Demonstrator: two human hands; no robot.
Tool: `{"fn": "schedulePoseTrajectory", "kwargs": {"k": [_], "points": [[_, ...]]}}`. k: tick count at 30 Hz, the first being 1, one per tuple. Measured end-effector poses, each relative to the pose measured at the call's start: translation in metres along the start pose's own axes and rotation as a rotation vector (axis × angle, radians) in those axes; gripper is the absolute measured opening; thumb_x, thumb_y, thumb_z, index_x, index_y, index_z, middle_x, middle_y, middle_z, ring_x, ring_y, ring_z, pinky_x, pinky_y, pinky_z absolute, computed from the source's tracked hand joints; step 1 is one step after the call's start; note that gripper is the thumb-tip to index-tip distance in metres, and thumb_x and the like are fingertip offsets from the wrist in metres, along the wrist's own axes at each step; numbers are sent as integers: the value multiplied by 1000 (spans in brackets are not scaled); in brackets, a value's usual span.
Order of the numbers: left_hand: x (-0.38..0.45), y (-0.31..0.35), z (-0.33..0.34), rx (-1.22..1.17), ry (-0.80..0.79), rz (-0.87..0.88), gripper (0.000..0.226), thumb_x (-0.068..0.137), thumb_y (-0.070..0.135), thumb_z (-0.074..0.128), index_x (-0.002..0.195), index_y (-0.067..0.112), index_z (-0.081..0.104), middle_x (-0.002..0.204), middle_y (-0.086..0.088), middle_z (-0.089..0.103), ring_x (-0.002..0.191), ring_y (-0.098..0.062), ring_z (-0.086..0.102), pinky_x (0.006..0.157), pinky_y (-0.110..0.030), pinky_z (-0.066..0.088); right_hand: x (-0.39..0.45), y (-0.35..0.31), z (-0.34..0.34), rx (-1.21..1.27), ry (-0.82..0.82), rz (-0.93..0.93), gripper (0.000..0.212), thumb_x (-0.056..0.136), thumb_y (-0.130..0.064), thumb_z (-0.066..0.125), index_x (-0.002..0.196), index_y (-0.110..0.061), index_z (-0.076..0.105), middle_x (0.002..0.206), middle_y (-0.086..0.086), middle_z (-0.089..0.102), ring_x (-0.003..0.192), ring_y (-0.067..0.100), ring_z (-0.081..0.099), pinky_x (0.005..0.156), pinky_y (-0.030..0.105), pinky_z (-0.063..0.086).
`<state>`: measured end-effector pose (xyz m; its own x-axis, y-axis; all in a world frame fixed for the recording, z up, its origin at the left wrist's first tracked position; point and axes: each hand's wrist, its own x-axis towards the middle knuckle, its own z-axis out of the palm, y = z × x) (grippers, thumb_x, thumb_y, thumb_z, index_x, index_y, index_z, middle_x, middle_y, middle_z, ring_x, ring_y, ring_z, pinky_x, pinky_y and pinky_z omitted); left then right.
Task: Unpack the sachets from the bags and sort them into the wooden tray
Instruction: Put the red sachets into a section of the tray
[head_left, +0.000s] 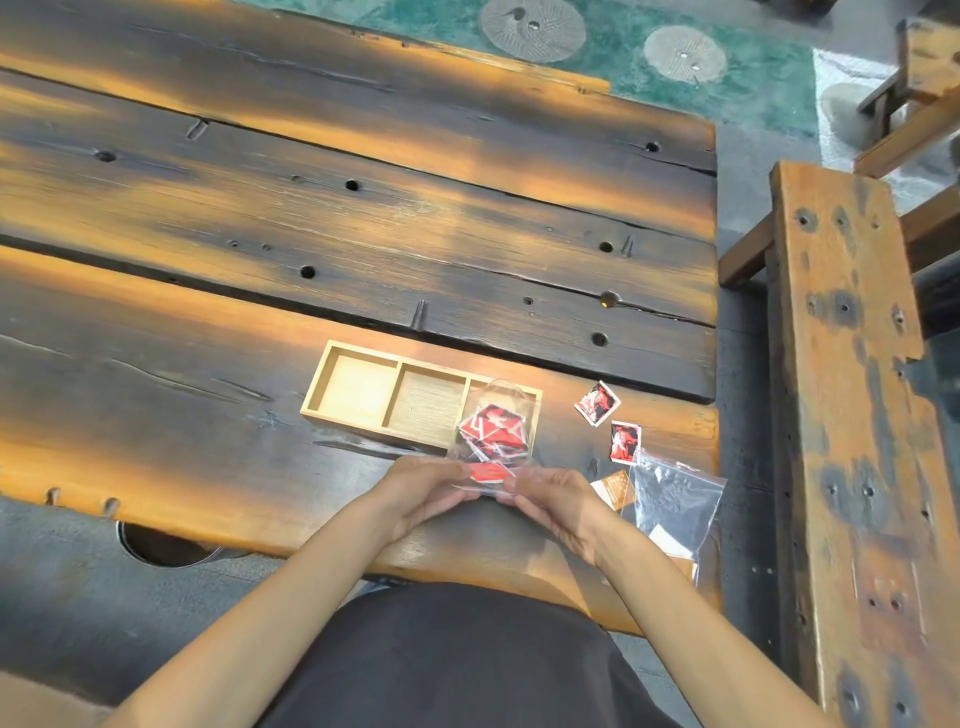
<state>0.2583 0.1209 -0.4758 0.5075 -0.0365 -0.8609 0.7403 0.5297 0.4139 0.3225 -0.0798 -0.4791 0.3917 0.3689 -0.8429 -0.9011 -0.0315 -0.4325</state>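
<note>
A clear bag of red sachets (493, 436) is pinched at its near edge by left hand (431, 491) and right hand (550, 499); its length runs up-frame, overlapping the wooden tray (332, 384) at centre frame

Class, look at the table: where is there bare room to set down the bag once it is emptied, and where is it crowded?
Bare room: the dark table beyond the tray, and the planks left of the tray. The tray's left and middle compartments are bare too. Crowded: right of the tray, where two loose red sachets and a second bag lie, and where both hands hold the bag.
</note>
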Motion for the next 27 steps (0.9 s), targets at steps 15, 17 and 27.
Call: {"fn": "schedulePoseTrajectory", "kwargs": {"k": [15,17,27], "points": [[-12,31,10,78,179,112,27,84,3,78,108,-2,68,101,-21,77,75,-17,75,57,-19,60,-16,-20,3,-74,29,-58,34,87,-5,77,120,-5,70,111,12,78,91,16,78,61,15,60],[-14,34,9,80,194,149,34,82,2,79,112,4,62,100,-21,77,72,-19,76,61,-22,62,-19,-23,5,-41,43,-60,42,87,-2,76,127,0,65,110,14,78,89,18,79,59,15,60],[-20,46,2,336,22,302,17,94,8,67,107,4,76,108,-10,78,92,-22,77,76,-19,61,-31,-33,-1,-316,104,-294,29,96,-10,68,126,-8,67,110,17,77,94,21,78,80,23,63]]}}
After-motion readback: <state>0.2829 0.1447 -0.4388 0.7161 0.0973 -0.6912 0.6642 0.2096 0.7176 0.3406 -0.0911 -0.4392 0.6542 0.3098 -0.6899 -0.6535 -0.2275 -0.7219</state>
